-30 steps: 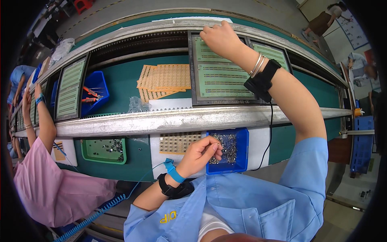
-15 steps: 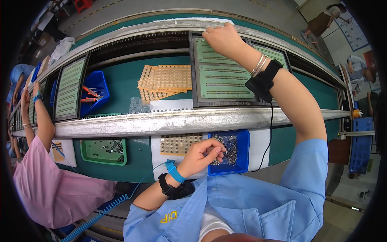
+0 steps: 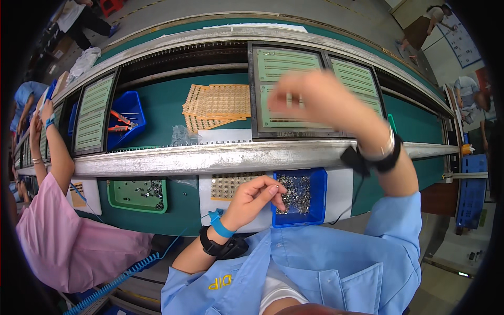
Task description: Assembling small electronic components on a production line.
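My left hand (image 3: pixel 253 198) is closed in a pinch at the left edge of a blue bin (image 3: pixel 322 198) of small metal parts. What its fingertips hold, if anything, is too small to make out. Over a green circuit board (image 3: pixel 294 59) in a black frame hangs my right hand (image 3: pixel 311 98), smeared by motion, so its fingers cannot be read. A few small pale parts (image 3: pixel 269 53) sit at that board's far left corner. Beside my left hand, a tan perforated board (image 3: pixel 222 188) with rows of small parts lies partly behind the metal rail.
A metal rail (image 3: pixel 210 160) crosses in front of the framed boards. Stacked tan boards (image 3: pixel 223 100), a crumpled plastic bag (image 3: pixel 184 136) and a blue bin with pliers (image 3: pixel 122 126) lie beyond it. Left are a green tray (image 3: pixel 164 197) of parts and a co-worker in pink (image 3: pixel 68 236).
My right hand has left the framed board's far edge and come nearer, uncovering small pale parts there. My left hand stays pinched by the bin. A walking person appears at far left.
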A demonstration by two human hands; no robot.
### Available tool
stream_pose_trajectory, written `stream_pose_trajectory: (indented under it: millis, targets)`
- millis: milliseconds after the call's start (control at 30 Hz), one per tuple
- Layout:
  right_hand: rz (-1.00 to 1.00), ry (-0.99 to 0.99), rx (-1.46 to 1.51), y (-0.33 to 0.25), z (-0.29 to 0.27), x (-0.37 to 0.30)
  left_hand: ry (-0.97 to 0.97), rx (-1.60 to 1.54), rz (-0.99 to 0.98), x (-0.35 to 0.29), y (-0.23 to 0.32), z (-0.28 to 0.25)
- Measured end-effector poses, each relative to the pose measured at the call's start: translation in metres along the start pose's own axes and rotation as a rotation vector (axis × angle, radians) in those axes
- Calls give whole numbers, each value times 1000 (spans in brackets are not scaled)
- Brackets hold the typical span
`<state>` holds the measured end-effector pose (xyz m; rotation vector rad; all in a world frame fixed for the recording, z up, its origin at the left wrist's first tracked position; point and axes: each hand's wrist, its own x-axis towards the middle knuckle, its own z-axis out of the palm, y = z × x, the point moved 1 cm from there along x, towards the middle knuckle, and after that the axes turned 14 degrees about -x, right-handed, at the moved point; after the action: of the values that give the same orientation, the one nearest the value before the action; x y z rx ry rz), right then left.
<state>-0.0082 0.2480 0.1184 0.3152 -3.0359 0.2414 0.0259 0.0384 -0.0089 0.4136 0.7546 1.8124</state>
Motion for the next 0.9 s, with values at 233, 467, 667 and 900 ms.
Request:
stream_pose_trajectory:
  millis: [233,467,667,900]
  targets:
    - [-39,26,229,-58,20,-91,27,-38,-40,7,7,15]
    - [19,16,288,-48,30,-102,-20,35,-113,8,2,17]
    - [9,-20,246,-43,26,-92,-18,-63,-73,8,4,19]
    - [231,315,-84,62,32,-9,-472,1217,265,30,-18,44]
